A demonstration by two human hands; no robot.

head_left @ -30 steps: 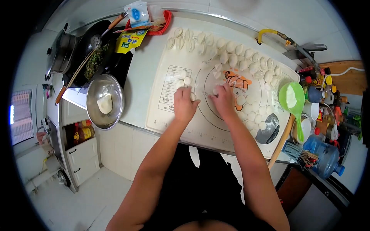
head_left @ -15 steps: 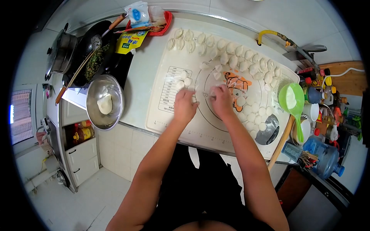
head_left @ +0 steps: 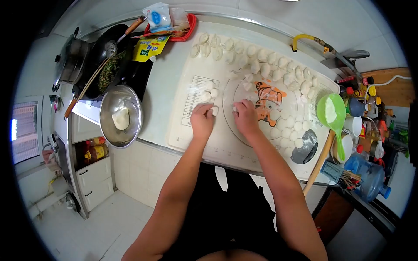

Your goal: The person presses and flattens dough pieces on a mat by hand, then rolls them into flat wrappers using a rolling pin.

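Note:
My left hand is closed, with a small white dough piece between thumb and fingers. Opposite it, my right hand pinches a small pale lump of dough at its fingertips, partly hidden. Both hands are low over the white printed dough mat, a short gap apart. Just beyond the left hand lie several dough pieces. Several round dough pieces are grouped to the right of my right hand. Filled dumplings stand in rows along the far side of the mat.
A steel bowl with a dough ball stands at left, near a wok of green filling. At right are a green scoop with white powder, a rolling pin and bottles. A red basket sits at the back.
My left hand has turned and its fingers have closed, with a dough piece now showing in them. My right hand has shifted slightly, and a dough lump shows at its fingertips. The view has moved slightly.

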